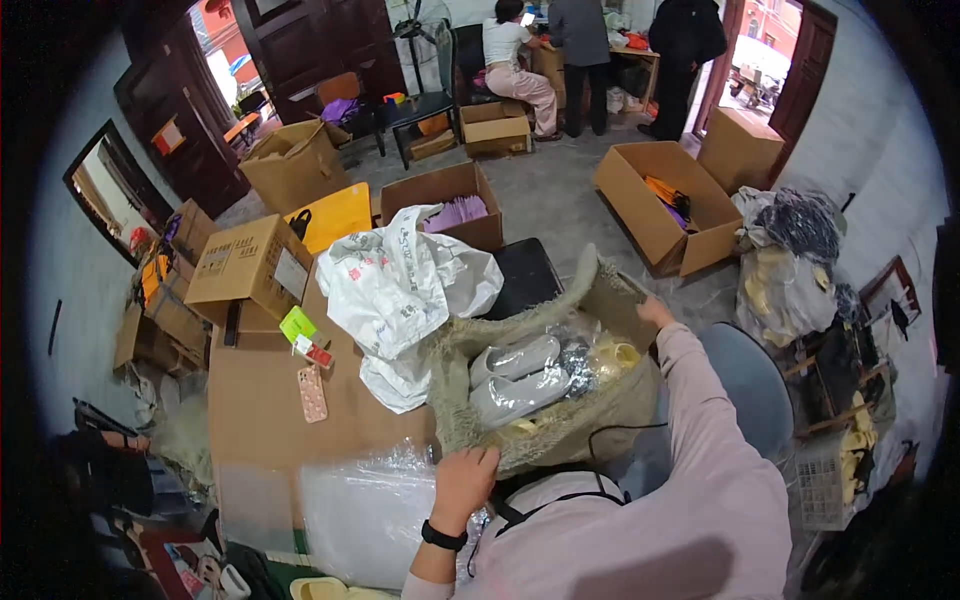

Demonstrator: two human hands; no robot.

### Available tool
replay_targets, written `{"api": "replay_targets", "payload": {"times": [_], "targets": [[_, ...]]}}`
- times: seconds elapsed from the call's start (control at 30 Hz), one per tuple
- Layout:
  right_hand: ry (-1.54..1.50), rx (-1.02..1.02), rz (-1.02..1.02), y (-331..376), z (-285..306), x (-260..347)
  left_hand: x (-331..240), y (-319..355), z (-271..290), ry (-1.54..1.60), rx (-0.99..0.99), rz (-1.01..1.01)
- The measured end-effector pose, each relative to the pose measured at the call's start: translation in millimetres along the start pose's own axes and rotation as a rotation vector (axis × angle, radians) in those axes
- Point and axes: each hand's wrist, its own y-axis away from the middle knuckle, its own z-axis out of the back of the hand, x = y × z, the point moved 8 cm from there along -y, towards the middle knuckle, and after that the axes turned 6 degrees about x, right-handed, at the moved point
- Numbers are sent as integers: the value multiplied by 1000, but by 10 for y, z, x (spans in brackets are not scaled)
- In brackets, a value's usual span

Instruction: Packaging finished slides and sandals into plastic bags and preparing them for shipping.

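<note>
A large olive-green woven sack [580, 425] lies open in front of me, holding plastic-wrapped light grey slippers [515, 375] and some yellow ones [615, 355]. My left hand [463, 480], with a black wristband, grips the sack's near rim. My right hand [652, 312], in a pale pink sleeve, holds the sack's far rim, keeping the mouth spread. A white plastic bag [400, 285] lies just left of the sack on the brown cardboard work surface [255, 400].
A pink phone [312, 392] and a small green-and-red packet [303, 335] lie on the cardboard. Clear plastic wrap [365, 510] sits by my left arm. Open cartons [660, 205] ring the floor. Three people stand or sit at a far table [640, 50]. A black stool [525, 275] stands beyond the sack.
</note>
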Motion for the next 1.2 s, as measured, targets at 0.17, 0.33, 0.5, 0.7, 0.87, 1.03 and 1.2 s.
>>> {"api": "replay_targets", "payload": {"times": [0.17,0.33,0.5,0.7,0.87,1.03,1.2], "targets": [[14,315,525,1064,-187,1693,345,78,-290,-5,-34,140],[4,1359,1109,3532,-1368,2610,919,621,-1180,32,5,502],[579,1222,1331,3945,-2150,2374,927,891,-722,172,-253,651],[516,693,693,2588,-2159,2297,717,1518,-557,256,-491,763],[885,465,981,3069,-2231,2557,446,2120,-1290,107,-60,1052],[1071,901,1399,4274,-2799,2808,271,2605,-1501,287,41,1228],[1156,1327,1710,5023,-3518,2561,7,3005,-1566,325,-20,1390]]}}
